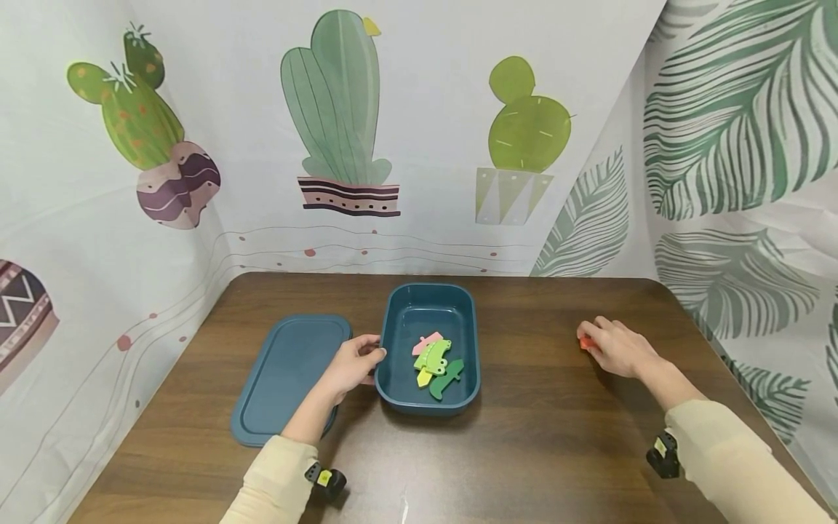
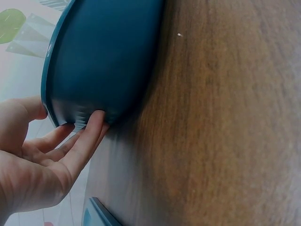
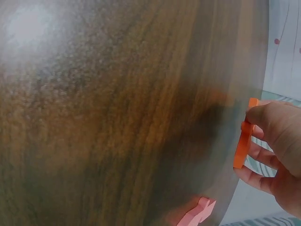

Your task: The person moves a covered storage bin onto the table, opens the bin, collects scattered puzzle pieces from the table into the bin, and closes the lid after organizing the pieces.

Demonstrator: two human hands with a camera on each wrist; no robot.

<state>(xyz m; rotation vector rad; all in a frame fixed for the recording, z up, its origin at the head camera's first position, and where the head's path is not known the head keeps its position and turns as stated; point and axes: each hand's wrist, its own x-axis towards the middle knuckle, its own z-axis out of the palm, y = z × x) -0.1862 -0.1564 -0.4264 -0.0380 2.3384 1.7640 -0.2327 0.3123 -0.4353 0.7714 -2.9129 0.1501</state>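
A dark blue rectangular box (image 1: 427,297) stands uncovered on the table. Inside it lie a pink piece (image 1: 425,343), a light green crocodile-shaped piece (image 1: 432,358), a yellow piece (image 1: 424,378) and a dark green piece (image 1: 448,379). My left hand (image 1: 353,366) holds the box at its left side, thumb at the rim and fingers against the outer wall, as the left wrist view shows. Over the table's right part, my right hand (image 1: 618,347) pinches a flat orange piece (image 3: 243,141) between thumb and fingers. Another pink piece (image 3: 197,213) lies near that hand in the right wrist view.
The blue lid (image 1: 288,371) lies flat to the left of the box, partly behind my left forearm. Brown wood table (image 1: 524,451) lies between the box and my right hand. A patterned cloth (image 1: 432,145) hangs behind the table's back edge.
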